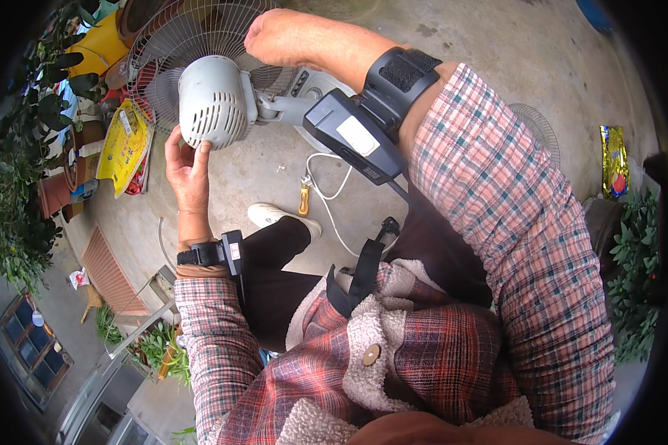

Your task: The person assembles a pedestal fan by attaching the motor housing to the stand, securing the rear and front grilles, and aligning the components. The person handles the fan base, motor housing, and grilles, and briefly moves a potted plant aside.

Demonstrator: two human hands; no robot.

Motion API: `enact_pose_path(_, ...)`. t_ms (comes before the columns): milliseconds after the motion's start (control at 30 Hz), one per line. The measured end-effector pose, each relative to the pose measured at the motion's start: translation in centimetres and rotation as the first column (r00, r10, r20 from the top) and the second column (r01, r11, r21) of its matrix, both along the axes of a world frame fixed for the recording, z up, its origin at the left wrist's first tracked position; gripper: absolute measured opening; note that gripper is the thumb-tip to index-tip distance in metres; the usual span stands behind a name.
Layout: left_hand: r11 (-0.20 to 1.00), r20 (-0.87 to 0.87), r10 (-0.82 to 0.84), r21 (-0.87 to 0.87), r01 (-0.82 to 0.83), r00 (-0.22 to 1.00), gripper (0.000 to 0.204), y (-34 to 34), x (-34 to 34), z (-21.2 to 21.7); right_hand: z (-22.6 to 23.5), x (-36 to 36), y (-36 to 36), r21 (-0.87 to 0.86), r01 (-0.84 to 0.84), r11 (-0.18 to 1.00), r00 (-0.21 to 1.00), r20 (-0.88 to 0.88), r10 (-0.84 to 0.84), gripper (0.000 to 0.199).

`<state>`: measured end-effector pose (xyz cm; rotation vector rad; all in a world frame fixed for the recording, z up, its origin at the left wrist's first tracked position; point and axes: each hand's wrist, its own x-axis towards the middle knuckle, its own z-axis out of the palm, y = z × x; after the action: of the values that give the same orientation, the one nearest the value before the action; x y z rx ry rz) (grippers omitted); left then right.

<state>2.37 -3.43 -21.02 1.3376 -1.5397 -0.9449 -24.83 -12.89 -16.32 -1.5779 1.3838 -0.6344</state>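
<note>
A grey electric fan stands in front of me with the back of its motor housing (214,104) toward me. Its wire guard (193,30) spreads beyond the housing. My left hand (188,169) is closed on the lower rear end of the housing, thumb and finger against its slotted vents. On the far side of the fan, my right hand (263,38) is bent in at the guard's right edge. Its fingers are turned away and hidden, so what they touch does not show. The fan's grey neck (283,110) runs right, partly behind the device on my right forearm.
A yellow-handled screwdriver (304,199) lies on the concrete floor beside a white cord (319,191) and my white shoe (278,217). A yellow tray (125,144) and pots stand at left. Another wire guard (536,127) and a gold packet (614,159) lie at right.
</note>
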Motion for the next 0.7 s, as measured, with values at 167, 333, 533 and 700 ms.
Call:
enact_pose_path(167,1.0,-0.003,-0.018,-0.009,0.018,1.0,0.052,0.04,-0.06,0.07,0.08,0.19,-0.33,0.08,-0.01,0.997,0.999,-0.032,0.012,0.026)
enact_pose_path(333,1.0,0.023,-0.002,0.003,0.002,1.0,0.052,0.23,-0.28,0.32,0.09,0.39,-0.3,0.086,0.0,0.996,0.997,-0.075,0.007,0.026)
enact_pose_path(533,1.0,0.003,0.001,0.0,-0.001,1.0,0.052,0.31,-0.62,0.46,0.14,-0.04,-0.27,0.099,-0.015,0.995,0.998,-0.056,0.02,0.026)
enact_pose_path(700,1.0,0.008,0.028,0.004,-0.028,1.0,0.052,0.2,-0.77,0.25,-0.03,0.09,0.14,0.141,-0.04,0.989,0.999,-0.002,0.04,0.027)
